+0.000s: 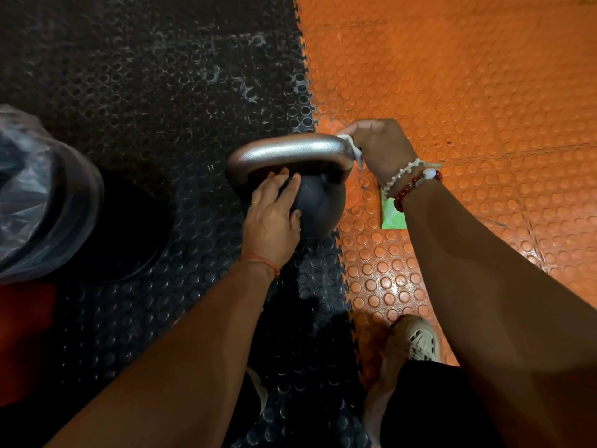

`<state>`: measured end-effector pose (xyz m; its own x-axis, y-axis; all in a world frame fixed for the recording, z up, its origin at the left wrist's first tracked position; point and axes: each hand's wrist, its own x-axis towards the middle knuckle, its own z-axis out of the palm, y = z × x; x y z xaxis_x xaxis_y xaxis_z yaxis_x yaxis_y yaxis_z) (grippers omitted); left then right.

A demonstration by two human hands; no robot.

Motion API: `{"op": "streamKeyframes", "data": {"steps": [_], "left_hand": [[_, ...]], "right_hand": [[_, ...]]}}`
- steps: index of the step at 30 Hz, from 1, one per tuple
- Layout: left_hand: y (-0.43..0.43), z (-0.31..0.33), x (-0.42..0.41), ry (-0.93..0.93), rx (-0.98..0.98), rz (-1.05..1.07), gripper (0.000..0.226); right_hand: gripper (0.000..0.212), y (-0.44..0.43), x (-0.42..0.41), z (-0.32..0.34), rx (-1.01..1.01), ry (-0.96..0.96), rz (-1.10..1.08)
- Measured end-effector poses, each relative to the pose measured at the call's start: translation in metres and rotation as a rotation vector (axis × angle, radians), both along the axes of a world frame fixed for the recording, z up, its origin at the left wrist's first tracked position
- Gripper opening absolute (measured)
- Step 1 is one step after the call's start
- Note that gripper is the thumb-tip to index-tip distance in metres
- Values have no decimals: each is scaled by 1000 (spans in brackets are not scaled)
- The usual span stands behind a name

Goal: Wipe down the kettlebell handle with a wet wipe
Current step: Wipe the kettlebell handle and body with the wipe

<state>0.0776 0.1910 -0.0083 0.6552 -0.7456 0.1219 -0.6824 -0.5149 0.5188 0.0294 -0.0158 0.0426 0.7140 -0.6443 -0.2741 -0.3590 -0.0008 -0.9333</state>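
Kettlebell (318, 205): left hand (271, 221) flat on bell, open, steadying. Right hand (381, 147) clenched on wet wipe (353, 150) at handle (287, 151) corner. Rec: keep wipe wrapped round bar, firm pressure.

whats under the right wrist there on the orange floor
A green packet lies flat on the orange floor under the right hand and its wrist. Only its lower part shows; the top is covered by the wrist and bracelets, so any label is hidden.

This is a gym floor: interlocking studded rubber mats, black (155, 92) beside orange (468, 76), carry a black kettlebell (318, 202) with a bare steel handle (290, 150).
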Motion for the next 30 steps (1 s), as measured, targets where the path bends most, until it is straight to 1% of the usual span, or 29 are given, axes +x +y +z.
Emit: {"op": "streamKeyframes", "data": {"steps": [3,5,8,12,14,18,22,26,28,30], "left_hand": [[0,1,0,-1,3,-2,59],[0,1,-1,-8,0,-4,59],[0,-1,-1,-12,-12,-2,59],[0,0,-2,-8,-2,7,60],[0,-1,-3,-7,0,13,60],[0,-2,-2,-18,0,17,60],[-1,-2,-1,-2,-3,28,63],[0,-4,-3,3,-26,63,61],[3,-6,-6,-10,-46,92,59],[5,-8,-8,-19,-67,121,57]], "right_hand": [[28,2,0,-4,8,2,-23],[30,1,1,-2,-18,35,2],[32,1,1,3,-53,20,5],[24,5,-1,1,-43,57,-27],[28,3,-1,5,-45,68,-10],[33,4,-1,6,-45,17,-17],[31,5,1,4,-41,67,-34],[28,7,-4,9,-28,-22,-36],[25,7,-4,7,-41,13,-41],[26,6,0,8,-56,66,-38]]}}
